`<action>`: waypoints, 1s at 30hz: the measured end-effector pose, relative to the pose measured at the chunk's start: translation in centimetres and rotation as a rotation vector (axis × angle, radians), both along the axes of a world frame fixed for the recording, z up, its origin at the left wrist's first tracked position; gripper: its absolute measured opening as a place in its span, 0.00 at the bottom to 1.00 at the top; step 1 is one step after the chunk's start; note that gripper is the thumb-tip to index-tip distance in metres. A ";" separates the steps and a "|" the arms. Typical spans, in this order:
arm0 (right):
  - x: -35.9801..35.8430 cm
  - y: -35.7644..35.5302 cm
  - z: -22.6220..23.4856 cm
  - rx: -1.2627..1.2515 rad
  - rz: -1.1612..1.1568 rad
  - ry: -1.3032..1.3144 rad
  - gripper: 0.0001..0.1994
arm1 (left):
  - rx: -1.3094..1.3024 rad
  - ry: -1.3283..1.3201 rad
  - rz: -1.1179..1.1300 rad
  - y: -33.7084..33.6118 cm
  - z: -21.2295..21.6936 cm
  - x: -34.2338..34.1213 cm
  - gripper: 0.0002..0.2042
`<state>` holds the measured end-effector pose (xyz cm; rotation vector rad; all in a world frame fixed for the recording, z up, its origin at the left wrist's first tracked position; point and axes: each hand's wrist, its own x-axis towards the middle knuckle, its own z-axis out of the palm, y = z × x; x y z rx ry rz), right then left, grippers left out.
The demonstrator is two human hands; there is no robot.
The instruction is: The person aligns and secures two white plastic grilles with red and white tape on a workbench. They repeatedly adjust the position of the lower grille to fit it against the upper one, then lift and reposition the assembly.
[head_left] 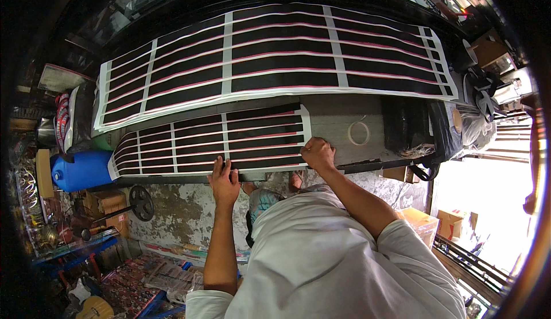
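A long white sheet [201, 142] printed with rows of black rectangles and thin red lines lies along the near side of a grey table [337, 108]. My left hand [224, 182] rests on its near edge, fingers stretched out and apart. At the sheet's right end my right hand [319, 154] is closed, its curled fingers pinching the near corner. The fingertips of the right hand are partly hidden. Beyond this sheet lies a larger stack of similar printed sheets [281, 48], its layered edges showing along the near side.
A ring-shaped roll [359, 133] lies on the table right of the sheet. Dark plastic-wrapped bundles [442, 127] stand at the table's right end. A blue plastic drum [84, 171] stands at the left, with a black handwheel [141, 203] below. Cardboard boxes [418, 225] sit lower right.
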<state>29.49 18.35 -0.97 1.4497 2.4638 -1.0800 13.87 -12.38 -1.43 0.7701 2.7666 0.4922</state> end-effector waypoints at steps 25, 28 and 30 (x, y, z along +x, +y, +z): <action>-1.2 0.9 -0.4 0.075 -0.030 0.341 0.23 | -0.037 0.096 -0.063 1.9 0.3 -1.5 0.25; -2.1 1.0 0.0 0.062 -0.041 0.289 0.23 | 0.027 0.120 -0.108 3.0 0.5 -2.6 0.25; -2.5 1.4 -0.5 0.018 -0.035 0.235 0.23 | 0.021 0.123 -0.141 3.6 0.2 -3.3 0.26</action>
